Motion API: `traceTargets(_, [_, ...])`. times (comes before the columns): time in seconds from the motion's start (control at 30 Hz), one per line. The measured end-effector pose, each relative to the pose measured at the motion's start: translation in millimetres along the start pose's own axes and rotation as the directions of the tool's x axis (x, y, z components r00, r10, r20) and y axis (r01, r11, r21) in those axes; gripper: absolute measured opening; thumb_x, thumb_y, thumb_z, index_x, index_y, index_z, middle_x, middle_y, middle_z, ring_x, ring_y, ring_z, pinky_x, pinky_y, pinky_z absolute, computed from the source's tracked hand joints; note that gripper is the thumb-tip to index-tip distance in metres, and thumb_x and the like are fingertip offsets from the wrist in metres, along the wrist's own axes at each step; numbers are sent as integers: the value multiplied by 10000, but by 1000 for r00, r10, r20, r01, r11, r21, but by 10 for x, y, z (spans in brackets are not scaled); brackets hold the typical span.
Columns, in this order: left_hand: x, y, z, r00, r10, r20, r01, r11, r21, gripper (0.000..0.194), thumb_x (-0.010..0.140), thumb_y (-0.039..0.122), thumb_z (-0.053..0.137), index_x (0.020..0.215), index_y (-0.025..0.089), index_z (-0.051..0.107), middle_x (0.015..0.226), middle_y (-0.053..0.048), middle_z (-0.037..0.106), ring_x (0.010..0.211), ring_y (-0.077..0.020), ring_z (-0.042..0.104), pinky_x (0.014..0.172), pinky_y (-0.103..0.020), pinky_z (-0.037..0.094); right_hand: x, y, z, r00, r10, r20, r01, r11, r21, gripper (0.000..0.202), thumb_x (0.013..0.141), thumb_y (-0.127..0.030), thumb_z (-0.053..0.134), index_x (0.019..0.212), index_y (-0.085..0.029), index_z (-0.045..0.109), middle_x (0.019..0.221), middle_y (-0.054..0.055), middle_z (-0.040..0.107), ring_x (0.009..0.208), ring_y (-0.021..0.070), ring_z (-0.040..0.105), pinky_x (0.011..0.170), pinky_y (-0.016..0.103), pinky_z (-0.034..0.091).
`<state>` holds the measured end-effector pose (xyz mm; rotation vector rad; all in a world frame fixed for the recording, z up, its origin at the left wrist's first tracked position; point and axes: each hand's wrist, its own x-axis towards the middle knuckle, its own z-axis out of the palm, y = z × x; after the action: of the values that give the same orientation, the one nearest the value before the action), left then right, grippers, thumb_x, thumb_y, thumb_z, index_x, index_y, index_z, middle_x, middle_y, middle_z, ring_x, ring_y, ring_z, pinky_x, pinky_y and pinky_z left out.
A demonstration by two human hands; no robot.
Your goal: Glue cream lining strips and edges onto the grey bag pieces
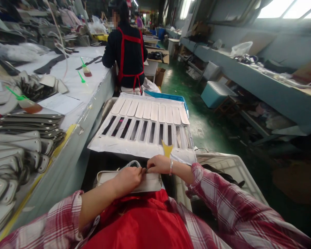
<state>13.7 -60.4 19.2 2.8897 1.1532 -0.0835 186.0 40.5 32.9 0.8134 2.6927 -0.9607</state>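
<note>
A cream, bag-like leather piece (pixel 152 182) rests on my lap, against the red apron (pixel 137 221). My left hand (pixel 128 179) lies across it, its fingers closed on the top edge. From the other side my right hand (pixel 158 164) reaches in, thumb and fingers pinched at the same edge. The fingertips of both hands nearly meet over a small dark spot that I cannot make out. Behind my left fingers a greyish loop (pixel 133 163) sticks up. Just beyond my right hand, a yellow piece (pixel 167 148) stands at the front of a white slotted rack (pixel 145 145).
Cream strips (pixel 154 112) lie in a row on the rack. Stacked leather pieces (pixel 12 152) and a green-tipped bottle (pixel 28 103) cover the left table (pixel 80 119). A white crate (pixel 233 160) stands to my right. Ahead, a person in a red-strapped apron (pixel 131 48) faces away.
</note>
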Motion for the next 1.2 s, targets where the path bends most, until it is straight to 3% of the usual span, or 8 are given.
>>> traceTargets(0.17, [-100, -186, 29, 1000, 6, 22, -3, 987, -161, 403, 836, 63, 365, 1230, 67, 450, 1095, -176, 601, 965, -224, 597, 820, -338, 486, 124, 130, 34, 992, 51, 118, -89, 935, 345, 324, 687, -271, 660, 989, -151, 650, 886, 27, 682, 810, 152, 617, 705, 227, 457])
traceTargets(0.27, [-272, -423, -11, 995, 55, 82, -21, 932, -363, 457, 794, 69, 418, 1246, 131, 442, 1221, -106, 560, 1094, -182, 540, 920, -264, 426, 163, 183, 43, 982, -22, 187, -68, 884, 463, 403, 721, -273, 619, 1103, -145, 615, 1027, 43, 664, 946, 171, 601, 819, 239, 447])
traceTargets(0.4, [-460, -605, -84, 988, 48, 147, 25, 889, -457, 501, 773, 61, 416, 1267, 149, 430, 1280, -80, 523, 1146, -163, 504, 962, -242, 381, 226, 170, 50, 971, -88, 222, -18, 901, 433, 382, 769, -335, 570, 1106, -166, 634, 1095, 28, 643, 1016, 179, 575, 896, 223, 404])
traceTargets(0.53, [-482, -579, -124, 985, 45, 167, 24, 920, -390, 443, 822, 73, 385, 1261, 103, 441, 1282, -134, 512, 1151, -187, 503, 961, -267, 390, 334, 81, 94, 964, -129, 234, 11, 895, 446, 375, 808, -344, 534, 1138, -185, 615, 1122, 20, 630, 1028, 166, 571, 901, 209, 399])
traceTargets(0.73, [-541, -566, -39, 997, 49, 66, -24, 942, -336, 398, 866, 104, 381, 1261, 123, 428, 1236, -127, 550, 1101, -189, 543, 907, -280, 448, 495, -145, 93, 948, -197, 250, 86, 915, 395, 339, 849, -309, 489, 1145, -192, 608, 1101, 20, 640, 997, 155, 578, 881, 215, 395])
traceTargets(0.9, [-756, -640, 48, 999, 10, 46, 4, 956, -294, 437, 854, 94, 409, 1289, 129, 390, 1234, -133, 550, 1091, -204, 549, 901, -312, 459, 612, -324, 70, 939, -218, 267, 119, 931, 344, 334, 870, -299, 455, 1167, -225, 588, 1104, 9, 636, 969, 150, 582, 856, 226, 400])
traceTargets(1.2, [-1187, -781, 8, 994, -83, 74, 102, 949, -299, 422, 834, 73, 442, 1254, 113, 455, 1252, -125, 541, 1099, -190, 542, 946, -291, 435, 936, -530, 193, 926, -282, 253, 191, 924, 331, 356, 876, -365, 436, 1162, -218, 590, 1058, 16, 650, 917, 142, 585, 806, 210, 411])
